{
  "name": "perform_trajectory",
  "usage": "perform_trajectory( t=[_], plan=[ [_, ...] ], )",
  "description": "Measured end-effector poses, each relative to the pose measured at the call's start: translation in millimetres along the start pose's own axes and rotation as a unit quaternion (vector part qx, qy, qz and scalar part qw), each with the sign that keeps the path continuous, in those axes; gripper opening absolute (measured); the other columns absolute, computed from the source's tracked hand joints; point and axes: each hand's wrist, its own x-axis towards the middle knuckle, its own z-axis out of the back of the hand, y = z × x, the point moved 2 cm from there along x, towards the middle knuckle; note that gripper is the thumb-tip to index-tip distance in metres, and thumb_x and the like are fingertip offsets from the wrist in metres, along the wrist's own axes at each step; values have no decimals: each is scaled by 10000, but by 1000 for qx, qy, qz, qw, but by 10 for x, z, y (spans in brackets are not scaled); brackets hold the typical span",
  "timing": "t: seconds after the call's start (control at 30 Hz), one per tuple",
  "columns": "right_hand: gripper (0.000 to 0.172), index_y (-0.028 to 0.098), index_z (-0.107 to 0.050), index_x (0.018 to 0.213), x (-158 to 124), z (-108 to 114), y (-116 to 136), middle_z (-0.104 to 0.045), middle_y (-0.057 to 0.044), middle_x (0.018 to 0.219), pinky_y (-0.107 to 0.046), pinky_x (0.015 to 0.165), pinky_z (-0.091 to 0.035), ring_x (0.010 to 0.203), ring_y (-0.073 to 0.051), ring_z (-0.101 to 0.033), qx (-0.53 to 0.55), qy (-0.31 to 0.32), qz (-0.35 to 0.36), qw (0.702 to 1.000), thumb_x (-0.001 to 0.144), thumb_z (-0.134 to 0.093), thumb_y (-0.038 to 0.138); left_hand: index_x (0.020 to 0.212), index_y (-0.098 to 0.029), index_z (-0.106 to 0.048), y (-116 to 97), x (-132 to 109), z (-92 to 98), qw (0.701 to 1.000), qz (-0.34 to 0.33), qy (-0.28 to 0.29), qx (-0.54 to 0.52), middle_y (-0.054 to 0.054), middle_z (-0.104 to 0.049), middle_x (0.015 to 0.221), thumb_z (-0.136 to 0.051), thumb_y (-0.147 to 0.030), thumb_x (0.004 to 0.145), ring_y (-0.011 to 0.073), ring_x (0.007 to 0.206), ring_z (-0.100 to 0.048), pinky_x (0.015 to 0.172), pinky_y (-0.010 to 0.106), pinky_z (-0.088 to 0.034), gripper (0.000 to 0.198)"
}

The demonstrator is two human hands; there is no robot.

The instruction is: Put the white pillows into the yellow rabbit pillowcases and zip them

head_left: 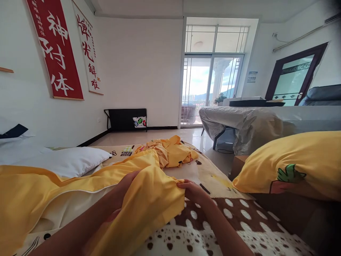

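A yellow fabric cover (157, 193), probably a pillowcase, is raised in folds in front of me, and its cloth spreads to the far left with a pale underside showing. My right hand (192, 189) pinches its right-hand edge between thumb and fingers. My left hand (130, 182) reaches in behind the raised fold, where the cloth hides its fingers. Just beyond the hands lies a crumpled heap of yellow and peach cloth (173, 153). Beneath everything is a patterned blanket (191, 241) with brown and cream spots.
At left rests a white pillow (80, 160). On the right, a stuffed yellow pillow (301, 163) with a carrot print sits on a brown box (238, 165). Behind stand a plastic-covered table (255, 121) and a black folded panel (122, 119) against the wall.
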Motion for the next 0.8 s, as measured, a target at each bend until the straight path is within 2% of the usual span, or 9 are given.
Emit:
perform_trajectory(
  t=[0.07, 0.13, 0.2, 0.3, 0.4, 0.5, 0.63, 0.7, 0.8],
  plan=[
    [385, 152, -653, 817, 28, 14, -6, -665, -27, 806, -242, 715, -464, 705, -126, -594, 18, -31, 16, 999, 514, -785, 349, 1146, -183, -580, -58, -105, 12, 994, 17, 57, -95, 84, -688, 941, -359, -653, 805, 250, 924, -642, 820, 365, -513, 621],
    [400, 156, -642, 808, 59, 18, -35, -658, -11, 782, -228, 701, -459, 689, -116, -585, 18, -53, 26, 998, 492, -799, 344, 1264, -232, -504, -114, -206, 33, 990, 15, 83, -113, 61, -662, 1047, -496, -616, 769, 232, 975, -622, 829, 323, -499, 626],
    [405, 152, -631, 789, 73, 8, -58, -657, -11, 763, -228, 683, -458, 689, -123, -587, 11, -61, 27, 998, 473, -810, 331, 1269, -261, -507, -182, -296, 80, 999, 5, 50, -13, 28, -650, 1025, -664, -482, 692, 199, 904, -614, 735, 260, -494, 637],
    [404, 146, -639, 812, 35, -16, -26, -671, -26, 783, -232, 632, -457, 681, -135, -593, -15, -58, 18, 998, 509, -803, 359, 1190, -230, -575, -355, -384, 213, 989, -25, -30, 144, -27, -598, 719, -690, -437, 672, 125, 615, -531, 526, 194, -392, 569],
    [373, 155, -660, 813, -69, -41, 100, -667, -15, 747, -212, 549, -431, 596, -107, -561, -53, -35, 6, 998, 568, -782, 408, 1157, -188, -567, -523, -361, 497, 982, -53, -110, 147, -46, -527, 584, -637, -532, 691, 112, 480, -454, 458, 204, -327, 583],
    [299, 171, -653, 735, -200, -74, 270, -644, 0, 675, -195, 495, -407, 532, -87, -529, -63, -35, 0, 997, 596, -780, 402, 1116, -171, -557, -477, -212, 877, 963, -61, -179, 190, -4, -595, 649, -592, -543, 708, 160, 534, -529, 510, 255, -397, 553],
    [271, 177, -649, 788, -332, -204, 452, -672, -14, 716, -211, 531, -456, 572, -113, -588, -28, -63, -9, 998, 615, -773, 345, 1037, -152, -613, -136, -43, 1047, 845, -63, -183, 499, 52, -642, 716, -544, -350, 747, 241, 726, -613, 689, 339, -452, 358],
    [262, 167, -651, 811, -365, -322, 511, -687, -26, 742, -216, 544, -472, 587, -123, -609, 6, -73, 3, 997, 613, -766, 294, 1024, -163, -629, -62, -98, 856, 762, -145, -205, 597, 103, -665, 909, -478, -249, 787, 268, 886, -615, 784, 384, -447, 294],
    [235, 154, -659, 800, -412, -552, 572, -701, -36, 755, -213, 560, -486, 603, -129, -627, 66, -87, 35, 993, 607, -756, 248, 963, -177, -635, -163, -362, 273, 658, -348, -235, 624, 113, -643, 1018, -394, -214, 869, 258, 976, -584, 845, 405, -436, 261]
  ],
)
